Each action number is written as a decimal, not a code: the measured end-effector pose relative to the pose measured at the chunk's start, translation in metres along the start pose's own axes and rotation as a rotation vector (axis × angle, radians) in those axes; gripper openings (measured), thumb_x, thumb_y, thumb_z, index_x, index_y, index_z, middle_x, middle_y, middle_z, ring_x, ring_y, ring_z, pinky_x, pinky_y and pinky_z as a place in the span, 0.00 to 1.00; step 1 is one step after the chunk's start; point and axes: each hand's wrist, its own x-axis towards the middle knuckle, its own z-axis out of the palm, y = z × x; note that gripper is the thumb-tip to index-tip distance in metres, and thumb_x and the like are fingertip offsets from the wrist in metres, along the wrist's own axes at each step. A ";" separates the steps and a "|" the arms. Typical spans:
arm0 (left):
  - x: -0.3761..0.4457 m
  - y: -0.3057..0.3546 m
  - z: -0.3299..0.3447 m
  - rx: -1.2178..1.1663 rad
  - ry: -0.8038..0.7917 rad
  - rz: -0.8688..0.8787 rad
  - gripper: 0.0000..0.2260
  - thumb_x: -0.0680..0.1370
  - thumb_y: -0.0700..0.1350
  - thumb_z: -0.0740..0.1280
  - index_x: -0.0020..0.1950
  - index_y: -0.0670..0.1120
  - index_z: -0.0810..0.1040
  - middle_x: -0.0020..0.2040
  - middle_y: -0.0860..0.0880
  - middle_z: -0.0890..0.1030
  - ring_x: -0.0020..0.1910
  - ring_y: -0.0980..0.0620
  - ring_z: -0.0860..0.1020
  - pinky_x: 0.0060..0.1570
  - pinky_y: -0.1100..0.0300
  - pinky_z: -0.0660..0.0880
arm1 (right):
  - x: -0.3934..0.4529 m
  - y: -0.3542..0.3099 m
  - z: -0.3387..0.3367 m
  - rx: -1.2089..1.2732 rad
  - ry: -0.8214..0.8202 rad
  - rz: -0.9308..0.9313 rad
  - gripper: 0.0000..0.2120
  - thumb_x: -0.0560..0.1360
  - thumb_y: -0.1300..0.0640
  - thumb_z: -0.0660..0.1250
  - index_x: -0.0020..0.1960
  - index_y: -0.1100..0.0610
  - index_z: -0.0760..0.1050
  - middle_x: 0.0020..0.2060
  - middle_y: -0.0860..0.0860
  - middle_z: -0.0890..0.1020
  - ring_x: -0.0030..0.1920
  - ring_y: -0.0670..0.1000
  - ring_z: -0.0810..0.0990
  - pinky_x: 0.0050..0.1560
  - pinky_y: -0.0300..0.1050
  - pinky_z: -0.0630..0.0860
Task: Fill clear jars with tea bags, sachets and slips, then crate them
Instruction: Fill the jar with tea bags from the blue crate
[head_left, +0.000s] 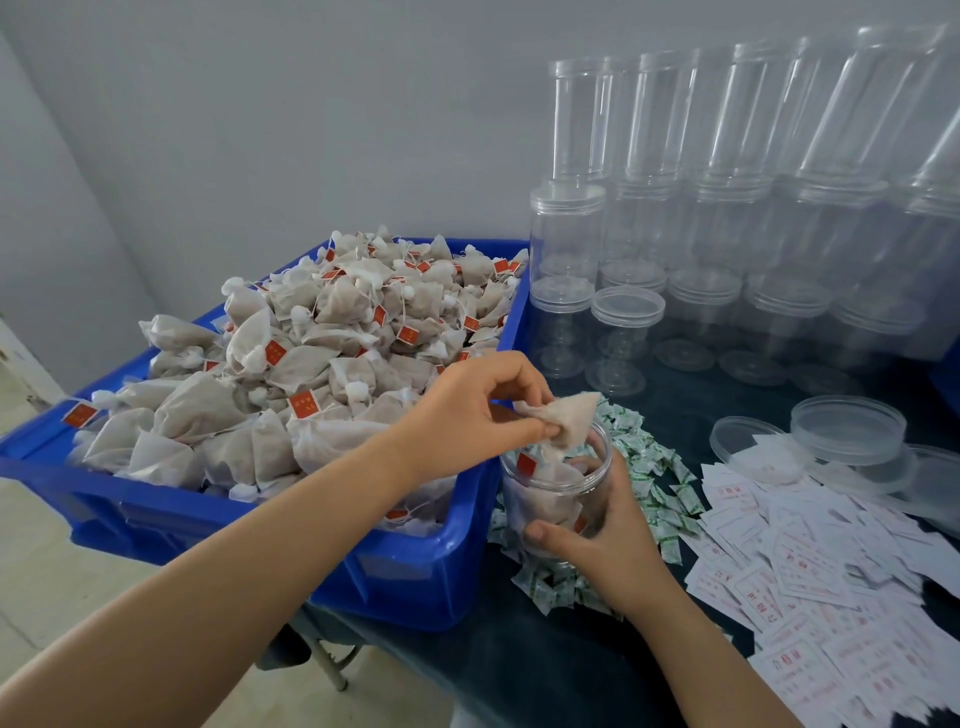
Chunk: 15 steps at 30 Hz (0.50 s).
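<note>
A tea bag (563, 415) is being pinched by the left hand (470, 415) just above the open clear jar (558, 493) (already partly filled), which is being gripped upright by the right hand (605, 540) on the table (519, 670), beside the blue crate (415, 561).

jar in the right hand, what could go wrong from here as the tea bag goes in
1. The left hand only pinches the tea bag by one corner over the open jar; it could slip onto the green sachets.
2. The right hand holds the jar tilted, so bags already inside might spill.
3. The blue crate overhangs the table edge and could tip if leaned on.
</note>
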 end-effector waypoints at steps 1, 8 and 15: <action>0.000 0.000 0.002 0.052 -0.024 0.023 0.12 0.70 0.34 0.73 0.39 0.49 0.74 0.45 0.53 0.80 0.47 0.56 0.81 0.47 0.60 0.80 | 0.000 -0.001 0.000 0.002 -0.001 -0.010 0.44 0.58 0.47 0.85 0.67 0.31 0.67 0.63 0.46 0.80 0.64 0.51 0.80 0.57 0.43 0.79; 0.003 0.004 0.002 0.258 0.054 0.213 0.11 0.73 0.46 0.73 0.52 0.47 0.76 0.48 0.55 0.80 0.49 0.62 0.77 0.50 0.64 0.75 | -0.003 0.001 -0.002 0.000 0.011 0.032 0.44 0.56 0.50 0.83 0.64 0.26 0.67 0.62 0.43 0.80 0.62 0.48 0.81 0.57 0.43 0.80; 0.005 -0.005 -0.013 0.332 0.397 0.071 0.03 0.76 0.38 0.68 0.47 0.45 0.78 0.44 0.57 0.79 0.44 0.60 0.77 0.46 0.68 0.74 | -0.004 0.001 -0.003 -0.038 0.039 0.048 0.45 0.52 0.45 0.84 0.62 0.23 0.67 0.62 0.40 0.79 0.61 0.42 0.80 0.53 0.34 0.78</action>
